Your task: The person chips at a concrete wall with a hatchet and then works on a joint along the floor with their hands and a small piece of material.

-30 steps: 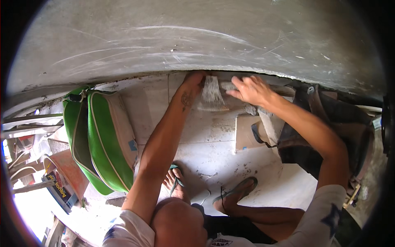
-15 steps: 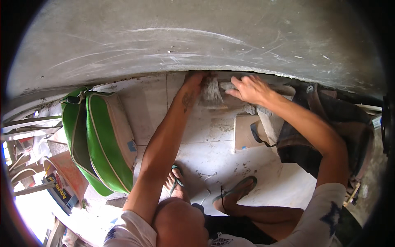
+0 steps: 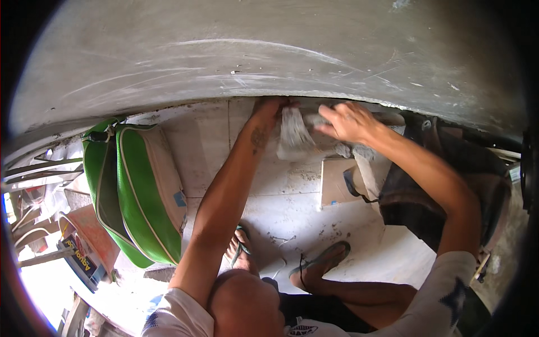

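Observation:
My left hand (image 3: 271, 106) is at the foot of the grey wall, its fingers partly hidden under the wall's edge. It appears closed at the narrow top of a pale, streaked, fan-shaped tool (image 3: 295, 133); whether this is a scraper or a brush I cannot tell. The tool's wide end points down toward the floor. To its right, my right hand (image 3: 351, 122) is blurred, with thumb and forefinger stretched apart toward the tool. A grey, dusty bar-like thing (image 3: 391, 119) shows behind that hand, and I see no firm grip on it.
The grey wall (image 3: 269, 50) fills the top. A green bag (image 3: 143, 196) stands at left beside an orange bucket (image 3: 90, 230). At right lie a dark bag (image 3: 410, 196), a flat tan board (image 3: 336, 182) and a pale stick (image 3: 368, 174). My sandalled feet (image 3: 238, 253) rest on dusty floor tiles (image 3: 269, 210).
My right hand has moved slightly to the right, away from the fan-shaped tool. That tool has swung a little to the right. My left hand has barely moved.

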Available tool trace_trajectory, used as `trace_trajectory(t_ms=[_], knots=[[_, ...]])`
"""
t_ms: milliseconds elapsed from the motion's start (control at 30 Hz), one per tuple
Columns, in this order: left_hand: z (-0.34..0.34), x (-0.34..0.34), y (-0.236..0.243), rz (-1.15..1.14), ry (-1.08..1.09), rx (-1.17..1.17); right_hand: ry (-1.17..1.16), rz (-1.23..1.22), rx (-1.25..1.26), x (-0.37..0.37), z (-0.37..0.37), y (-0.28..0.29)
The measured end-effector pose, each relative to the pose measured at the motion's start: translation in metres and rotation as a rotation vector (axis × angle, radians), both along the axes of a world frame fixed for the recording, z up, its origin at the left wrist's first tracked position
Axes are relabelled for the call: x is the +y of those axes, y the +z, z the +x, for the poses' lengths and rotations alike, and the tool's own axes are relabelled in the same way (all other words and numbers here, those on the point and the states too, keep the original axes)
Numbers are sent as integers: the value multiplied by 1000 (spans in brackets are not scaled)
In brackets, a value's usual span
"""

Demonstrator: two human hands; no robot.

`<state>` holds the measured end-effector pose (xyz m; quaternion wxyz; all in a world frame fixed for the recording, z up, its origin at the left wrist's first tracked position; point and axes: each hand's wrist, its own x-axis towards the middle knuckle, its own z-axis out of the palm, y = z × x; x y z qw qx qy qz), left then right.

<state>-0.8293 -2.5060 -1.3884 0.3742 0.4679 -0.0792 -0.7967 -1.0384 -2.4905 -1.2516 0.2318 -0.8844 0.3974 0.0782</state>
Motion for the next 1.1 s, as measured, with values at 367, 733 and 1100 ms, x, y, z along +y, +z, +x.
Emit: trace_trajectory(t_ms=[367, 733, 1100], knots=[[-1, 1, 28, -25, -19, -71, 18, 90, 29, 4, 3, -1], [-10, 2, -3, -98, 15, -78, -153, 117, 13, -1, 5, 13], [1, 2, 18, -62, -49, -116, -114, 90, 15, 2, 6, 8]])
